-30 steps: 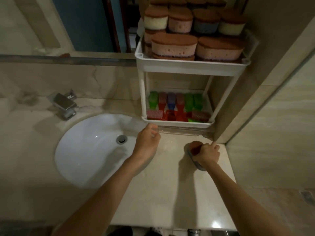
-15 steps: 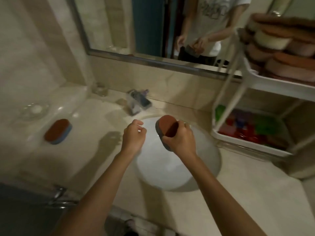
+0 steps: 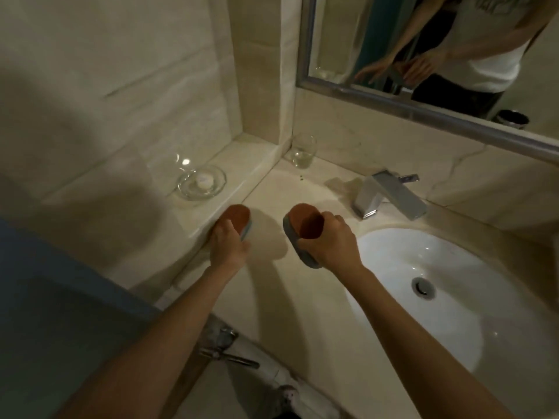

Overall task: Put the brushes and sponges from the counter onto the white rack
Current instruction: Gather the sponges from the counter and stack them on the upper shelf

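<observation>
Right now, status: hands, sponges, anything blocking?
Left hand grips blue-backed sponge, low on the counter. Right hand holds grey-backed sponge, lifted. Rack out of view. Glass and faucet stand clear.

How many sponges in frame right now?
2: blue-backed sponge on the counter under the left hand; grey-backed sponge gripped in the right hand. Others may sit outside the frame.

Two brown-topped sponges: blue-based sponge (image 3: 240, 217) flat at the left edge of the bench (image 3: 266, 285); grey-based sponge (image 3: 299, 237) tilted, raised above it.
</observation>
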{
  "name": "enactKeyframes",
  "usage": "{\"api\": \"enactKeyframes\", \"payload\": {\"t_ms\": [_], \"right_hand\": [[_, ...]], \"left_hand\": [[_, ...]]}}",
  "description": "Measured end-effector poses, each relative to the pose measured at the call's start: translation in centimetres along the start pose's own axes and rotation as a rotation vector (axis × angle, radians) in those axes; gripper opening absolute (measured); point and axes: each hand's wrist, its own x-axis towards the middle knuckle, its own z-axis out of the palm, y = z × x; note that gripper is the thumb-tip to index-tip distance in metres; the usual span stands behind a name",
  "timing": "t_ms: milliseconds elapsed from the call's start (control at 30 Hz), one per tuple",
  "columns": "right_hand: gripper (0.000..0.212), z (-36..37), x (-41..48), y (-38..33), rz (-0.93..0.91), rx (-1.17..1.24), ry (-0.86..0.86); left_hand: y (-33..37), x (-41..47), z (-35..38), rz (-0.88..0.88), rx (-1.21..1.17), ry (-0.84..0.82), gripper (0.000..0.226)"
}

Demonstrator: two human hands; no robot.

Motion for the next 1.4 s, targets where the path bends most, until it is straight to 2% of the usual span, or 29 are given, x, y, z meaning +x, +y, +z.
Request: {"api": "enactKeyframes", "payload": {"t_ms": [133, 367, 500, 600, 700, 767, 1000, 1133, 1400], "right_hand": [[0.061, 0.7, 1.9, -0.6, 0.009, -0.039, 0.000], [0.062, 0.5, 3.0, 0.5, 0.061, -0.081, 0.004], [0.067, -0.9, 2.6, 1.8, 0.075, -0.091, -0.006], [0.072, -2.9, 1.7, 2.5, 0.043, -0.064, -0.022], [0.075, -6.5, 0.9, 3.3, 0.001, -0.052, 0.031], [0.077, -9.9, -0.3, 4.8, -0.002, -0.061, 0.150], [0.083, -19.4, -4.7, 9.3, 0.032, -0.055, 0.459], [0.077, -25.4, -8.4, 13.2, 0.047, -0.078, 0.607], [0.076, -37.1, -16.5, 23.8, 0.014, -0.189, 0.814]], "left_hand": [[-0.7, 2.4, 0.8, 0.059, 0.198, -0.099, 0.046], [-0.5, 3.5, 3.2, 0.180, 0.374, 0.054, 0.036], [0.3, 3.2, 3.5, 0.204, 0.377, 0.028, 0.053], [2.1, 2.0, 2.7, 0.198, 0.230, 0.052, 0.065], [6.6, 0.1, 1.6, 0.235, -0.066, 0.025, 0.080], [11.2, -1.9, 0.8, 0.331, -0.204, -0.012, 0.090], [23.6, -7.8, -1.4, 0.682, -0.226, -0.012, 0.062], [30.3, -13.5, -0.8, 0.826, -0.301, -0.058, 0.071], [42.3, -25.9, 3.0, 1.112, -0.389, -0.096, 0.072]]}}
